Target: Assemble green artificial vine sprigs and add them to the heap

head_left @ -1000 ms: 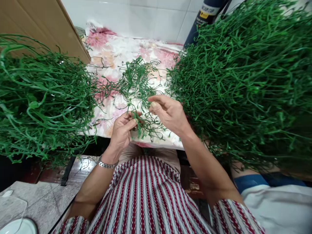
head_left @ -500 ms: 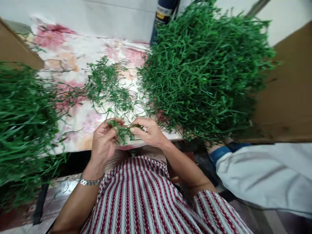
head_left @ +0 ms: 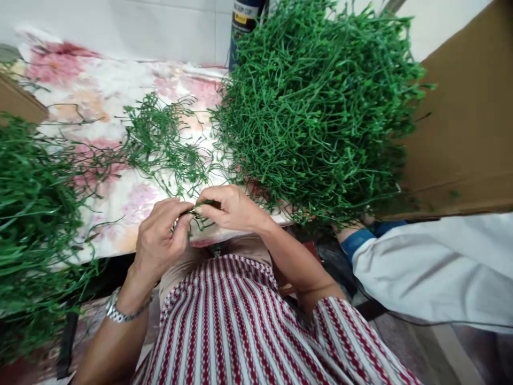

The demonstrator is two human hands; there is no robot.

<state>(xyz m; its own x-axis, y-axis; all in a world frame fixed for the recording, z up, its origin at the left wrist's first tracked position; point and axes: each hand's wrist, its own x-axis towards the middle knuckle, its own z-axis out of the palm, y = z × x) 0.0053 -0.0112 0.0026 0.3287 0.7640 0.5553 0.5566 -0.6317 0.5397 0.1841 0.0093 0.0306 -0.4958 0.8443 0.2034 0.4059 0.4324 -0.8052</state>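
Note:
My left hand (head_left: 160,235), with a metal watch at the wrist, pinches thin green plant stems (head_left: 196,209) close to the table's front edge. Against it, my right hand (head_left: 236,209) grips the same stems with thumb and forefinger. The two hands nearly touch, and their fingers hide most of what they hold. Just beyond them lies a loose scatter of green stems (head_left: 156,133) with small tips. A large heap of similar stems (head_left: 320,112) rises to the right, and another green pile (head_left: 32,230) fills the left side.
A floral cloth (head_left: 136,203) covers the table. Behind the right heap stands a dark blue cylinder (head_left: 242,27) with a printed label, by a white tiled wall (head_left: 168,27). Cardboard (head_left: 460,123) borders the right, and more cardboard (head_left: 20,101) the left. Another person's pale-clothed lap (head_left: 433,272) is at lower right.
My left hand has turned with its back upward, its fingers closing over the stems. My right hand has shifted slightly left and up against it. The whole view has moved a little to the right.

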